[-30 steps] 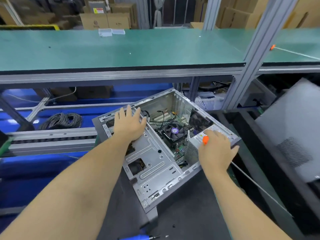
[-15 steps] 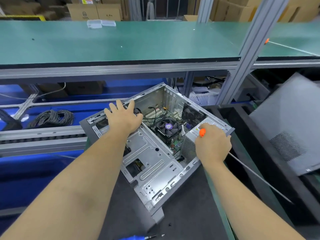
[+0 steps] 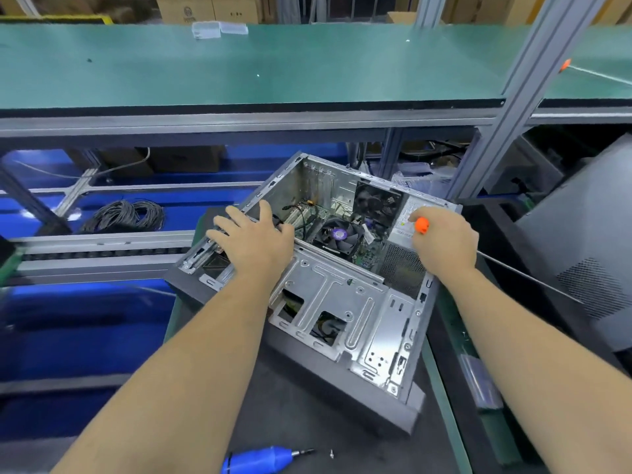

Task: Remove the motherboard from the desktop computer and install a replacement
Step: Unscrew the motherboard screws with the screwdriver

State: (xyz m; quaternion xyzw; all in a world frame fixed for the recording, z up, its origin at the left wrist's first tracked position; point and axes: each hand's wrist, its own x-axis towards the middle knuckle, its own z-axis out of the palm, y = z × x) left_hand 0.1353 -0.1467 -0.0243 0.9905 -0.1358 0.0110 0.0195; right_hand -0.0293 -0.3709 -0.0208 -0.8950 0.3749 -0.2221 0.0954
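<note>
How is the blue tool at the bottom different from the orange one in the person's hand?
The blue screwdriver lies loose on the dark mat, untouched; the orange-tipped tool is gripped by the right hand over the computer case. The blue one shows a thick handle and short bit; the orange one shows only a small knob, with a long thin rod trailing behind the hand. Both are hand tools.
</note>
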